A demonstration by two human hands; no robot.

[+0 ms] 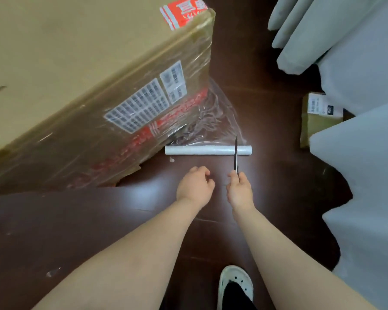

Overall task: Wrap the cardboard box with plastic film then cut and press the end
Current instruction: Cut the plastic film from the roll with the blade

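Plastic film [213, 115] already wraps the cardboard box [76, 63]; your right hand [239, 189] grips a blade [235, 151] over the roll [199, 150], your left hand [194, 184] is loosely curled and empty; cutting and pressing remain.

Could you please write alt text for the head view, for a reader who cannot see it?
The right hand holds a dark blade across a film roll on the floor, film stretching from it to the wrapped cardboard box. The left hand, beside it, holds nothing.
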